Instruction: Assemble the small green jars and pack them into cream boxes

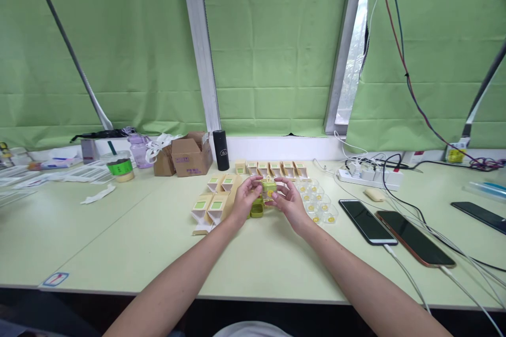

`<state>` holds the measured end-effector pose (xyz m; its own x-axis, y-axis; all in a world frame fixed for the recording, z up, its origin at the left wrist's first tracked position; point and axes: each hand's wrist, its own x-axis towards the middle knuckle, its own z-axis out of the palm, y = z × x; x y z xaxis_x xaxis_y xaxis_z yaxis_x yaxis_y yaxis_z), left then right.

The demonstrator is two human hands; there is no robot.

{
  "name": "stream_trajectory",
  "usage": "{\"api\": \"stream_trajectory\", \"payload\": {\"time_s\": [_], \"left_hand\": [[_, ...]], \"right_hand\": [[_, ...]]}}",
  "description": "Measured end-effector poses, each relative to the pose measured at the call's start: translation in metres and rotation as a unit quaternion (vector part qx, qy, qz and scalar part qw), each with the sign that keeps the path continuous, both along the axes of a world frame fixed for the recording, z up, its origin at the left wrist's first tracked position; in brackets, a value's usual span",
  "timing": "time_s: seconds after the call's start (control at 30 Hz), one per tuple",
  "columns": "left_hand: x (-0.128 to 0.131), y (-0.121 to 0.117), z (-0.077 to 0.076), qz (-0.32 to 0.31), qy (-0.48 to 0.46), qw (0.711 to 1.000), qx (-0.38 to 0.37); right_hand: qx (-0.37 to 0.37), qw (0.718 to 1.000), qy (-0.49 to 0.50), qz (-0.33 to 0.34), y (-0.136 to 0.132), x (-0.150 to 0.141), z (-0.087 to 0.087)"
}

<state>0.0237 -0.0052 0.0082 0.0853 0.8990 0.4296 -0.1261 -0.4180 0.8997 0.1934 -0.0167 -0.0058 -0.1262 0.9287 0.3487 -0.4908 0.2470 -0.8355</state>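
Between my two hands is a small yellow-green case [269, 188] with a clear front, a round yellow mark and a loop on top. My left hand [245, 199] grips its left side, and the fingers of my right hand [291, 204] close on its right side. Just below, on the table, is an open green box [256, 209], partly hidden by my left hand. Left of my hands stand several open cardboard boxes [216, 205] with green squares. To the right lie several clear plastic covers [316, 200] with yellow dots.
A row of small cardboard boxes [275, 169] runs behind my hands. Two phones [367, 221] on cables and a power strip [369, 175] lie to the right. A brown carton [192, 155], a black cylinder [220, 150] and a drink cup [120, 167] stand left.
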Motion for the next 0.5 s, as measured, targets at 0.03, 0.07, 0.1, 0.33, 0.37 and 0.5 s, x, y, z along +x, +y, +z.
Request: {"api": "stream_trajectory", "payload": {"time_s": [0.03, 0.07, 0.1, 0.33, 0.37, 0.5], "left_hand": [[-0.0002, -0.0007, -0.0003, -0.008, 0.004, 1.0, 0.007], [-0.0001, -0.0012, -0.0006, -0.015, 0.01, 1.0, 0.013], [0.0, -0.0015, -0.001, -0.019, 0.016, 0.999, 0.02], [0.0025, 0.0007, -0.0043, -0.001, 0.049, 0.997, 0.053], [0.0028, 0.0013, -0.0047, 0.003, 0.051, 0.997, 0.055], [0.0035, 0.0026, -0.0052, 0.012, 0.059, 0.996, 0.061]], "right_hand": [[-0.001, 1.0, -0.001, -0.001, -0.0006, 0.0001, 0.0008], [-0.002, 1.0, -0.001, -0.003, -0.0012, 0.0002, 0.0015], [-0.002, 1.0, -0.002, -0.004, -0.0018, 0.0003, 0.0022], [0.013, 1.0, 0.0, 0.001, -0.0027, -0.0008, 0.0036], [0.016, 1.0, -0.002, 0.001, -0.002, -0.0005, 0.0032], [0.024, 1.0, -0.013, -0.005, 0.0018, 0.0018, 0.0014]]}}
